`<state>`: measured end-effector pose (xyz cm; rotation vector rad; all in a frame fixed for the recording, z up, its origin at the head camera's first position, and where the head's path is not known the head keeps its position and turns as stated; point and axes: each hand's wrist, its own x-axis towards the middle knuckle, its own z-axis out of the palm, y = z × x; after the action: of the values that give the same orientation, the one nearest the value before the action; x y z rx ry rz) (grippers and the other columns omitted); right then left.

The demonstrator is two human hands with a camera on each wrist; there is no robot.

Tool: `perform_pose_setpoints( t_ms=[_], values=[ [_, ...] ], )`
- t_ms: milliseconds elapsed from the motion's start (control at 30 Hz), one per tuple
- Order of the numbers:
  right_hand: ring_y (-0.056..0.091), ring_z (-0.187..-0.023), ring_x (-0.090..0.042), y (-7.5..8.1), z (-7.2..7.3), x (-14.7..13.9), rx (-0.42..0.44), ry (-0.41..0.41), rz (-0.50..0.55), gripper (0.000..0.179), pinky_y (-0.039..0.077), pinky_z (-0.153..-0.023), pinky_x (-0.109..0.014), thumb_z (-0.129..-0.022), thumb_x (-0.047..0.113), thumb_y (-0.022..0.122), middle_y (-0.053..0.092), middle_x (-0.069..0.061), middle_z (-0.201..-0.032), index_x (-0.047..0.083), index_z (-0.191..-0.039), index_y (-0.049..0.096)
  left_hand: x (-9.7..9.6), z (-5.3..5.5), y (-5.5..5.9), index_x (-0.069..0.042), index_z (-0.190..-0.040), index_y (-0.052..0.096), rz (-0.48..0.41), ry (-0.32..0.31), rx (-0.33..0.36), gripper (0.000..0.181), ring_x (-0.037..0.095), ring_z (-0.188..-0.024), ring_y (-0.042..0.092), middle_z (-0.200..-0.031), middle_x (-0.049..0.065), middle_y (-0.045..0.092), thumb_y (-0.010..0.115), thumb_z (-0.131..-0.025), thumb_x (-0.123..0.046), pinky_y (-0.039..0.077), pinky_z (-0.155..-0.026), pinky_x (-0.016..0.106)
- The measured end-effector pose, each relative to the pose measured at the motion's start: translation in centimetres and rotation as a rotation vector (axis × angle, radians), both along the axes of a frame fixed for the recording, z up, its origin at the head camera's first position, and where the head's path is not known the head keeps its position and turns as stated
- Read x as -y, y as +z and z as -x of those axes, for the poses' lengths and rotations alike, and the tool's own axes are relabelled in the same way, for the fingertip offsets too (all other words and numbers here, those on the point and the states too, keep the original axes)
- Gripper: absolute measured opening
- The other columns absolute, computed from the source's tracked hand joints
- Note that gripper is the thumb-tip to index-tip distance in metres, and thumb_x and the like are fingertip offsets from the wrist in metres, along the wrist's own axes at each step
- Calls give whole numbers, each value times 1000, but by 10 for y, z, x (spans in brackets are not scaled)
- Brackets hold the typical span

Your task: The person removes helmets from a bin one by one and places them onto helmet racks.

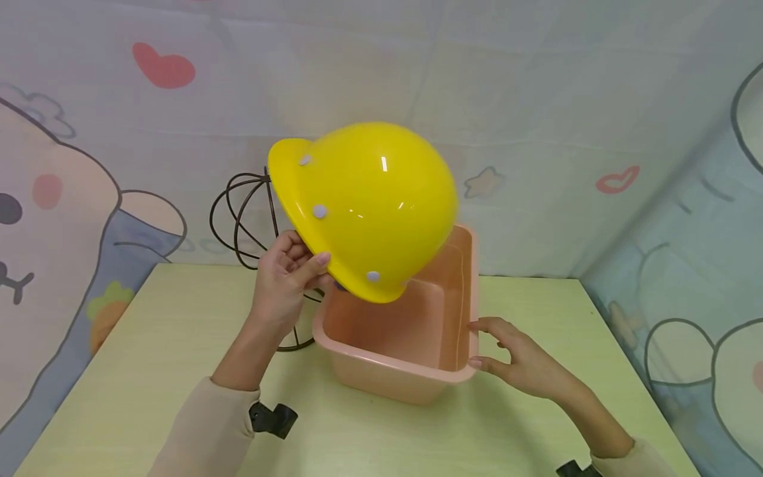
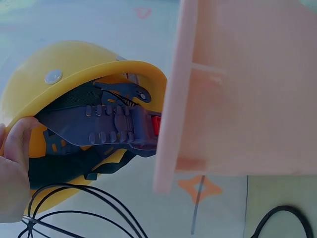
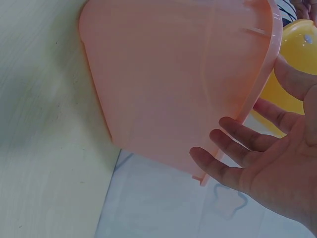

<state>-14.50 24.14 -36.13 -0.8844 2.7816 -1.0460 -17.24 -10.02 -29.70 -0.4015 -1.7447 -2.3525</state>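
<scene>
A yellow hard hat (image 1: 381,205) is tilted above the pink plastic basin (image 1: 396,361). My left hand (image 1: 286,278) grips its brim, thumb on the outside. The left wrist view shows the underside of the hat, with its dark adjustable headband (image 2: 106,126), a strap and a bit of red; the basin's rim (image 2: 173,99) hides part of it. At the basin's right rim is my right hand (image 1: 518,358), its thumb and forefinger touching the edge. In the right wrist view its other fingers (image 3: 233,139) are spread beside the basin's outer wall (image 3: 158,89).
A dark wire stand (image 1: 238,218) with a domed top rises behind my left hand, partly hidden by the hat and basin. The pale table (image 1: 149,377) ends at a cartoon-printed cloth backdrop (image 1: 536,86).
</scene>
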Motion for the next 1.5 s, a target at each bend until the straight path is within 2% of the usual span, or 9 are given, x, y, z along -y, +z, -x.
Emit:
perform_pose_setpoints(
  t_ms=[333,533,800,1033,1167,1300,1500],
  values=[
    [45,-116,-31,0,1,0,-4,5,5,47,42,-87,-53,-85,22,66,51,-11,-123,2,-124,48,7,-2,4,-1,-106,46,-71,46,-60,23,15,-80,63,-95,6,59,52,-87,11,55,-67,26],
    [46,-116,-31,0,1,0,-13,2,0,47,43,-87,-52,-85,22,66,52,-11,-123,2,-123,48,13,-3,3,-1,-103,48,-131,82,-86,21,15,-77,63,-93,6,62,52,-87,11,55,-65,25],
    [45,-116,-32,-1,2,1,-9,5,1,48,42,-86,-55,-85,22,66,51,-12,-123,2,-124,47,24,-6,1,2,-102,48,-222,87,-141,19,17,-76,63,-92,10,62,53,-86,11,55,-64,25],
    [45,-116,-32,-1,2,1,-1,2,-2,48,42,-87,-53,-85,23,65,51,-11,-124,2,-124,47,32,-10,-5,4,-102,50,-310,101,-141,20,18,-74,65,-92,11,63,53,-85,14,54,-60,24],
    [45,-116,-32,-2,3,1,-2,1,-3,48,43,-86,-53,-85,23,66,51,-12,-124,2,-124,47,36,-11,-6,5,-100,49,-354,89,-149,19,18,-70,64,-89,12,62,52,-84,15,55,-59,25],
    [45,-116,-32,-2,3,1,11,-2,-2,49,42,-86,-53,-85,24,65,50,-12,-125,2,-125,47,41,-10,-8,6,-102,49,-386,79,-163,20,20,-69,64,-89,13,61,51,-84,16,55,-60,26],
    [45,-116,-32,-2,3,1,3,-1,-4,48,42,-86,-54,-86,24,65,50,-11,-125,3,-125,47,46,-9,-11,6,-102,50,-411,101,-168,21,21,-71,65,-89,13,61,51,-84,17,55,-61,28]
  ],
)
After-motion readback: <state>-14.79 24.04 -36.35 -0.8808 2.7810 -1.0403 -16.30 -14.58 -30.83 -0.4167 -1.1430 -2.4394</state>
